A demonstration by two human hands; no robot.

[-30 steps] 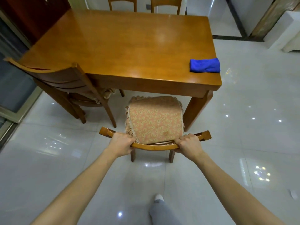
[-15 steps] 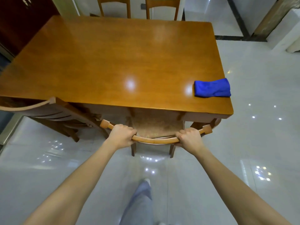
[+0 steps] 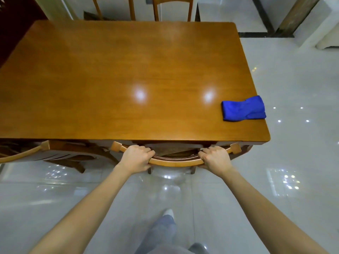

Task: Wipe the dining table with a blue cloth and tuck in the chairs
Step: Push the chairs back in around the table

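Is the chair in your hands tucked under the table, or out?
Tucked in: the seat of the chair lies beneath the table edge, its curved top rail close against it, gripped by the left hand and right hand.

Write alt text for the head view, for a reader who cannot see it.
The left hand and right hand grip the top rail of a wooden chair tucked under the dining table. A folded blue cloth lies at its near right corner; a second chair stands at the left.

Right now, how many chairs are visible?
4: one chair held by left hand and right hand, second chair at left, two far chairs across the table. Others possibly hidden.
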